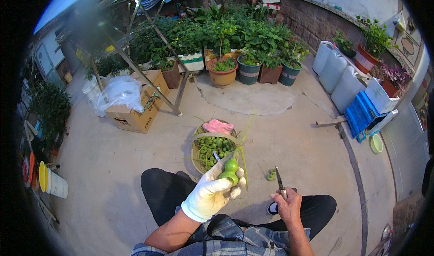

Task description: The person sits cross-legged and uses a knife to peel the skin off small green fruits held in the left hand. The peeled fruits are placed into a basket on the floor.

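Open concrete floor (298, 134) right of the woven basket (197, 159), cardboard box (135, 107) and slanted metal poles (156, 79) crowding the left

Cardboard box (135, 110): brown, on the ground at the left, with a white plastic bag (118, 93) on top.
Flower pots: an orange pot (222, 77), a dark green pot (249, 73) and a brown pot (270, 74) stand in a row by the green plants.
White jugs (337, 70): three big ones stand side by side near the brick wall.
Blue crate (360, 115): it leans just beside the jugs.
Green bowl (376, 143): on the ground near the crate.
Yellow bucket (50, 180): tipped on its side at the far left.
Metal frame (153, 52): thin poles slant over the box.
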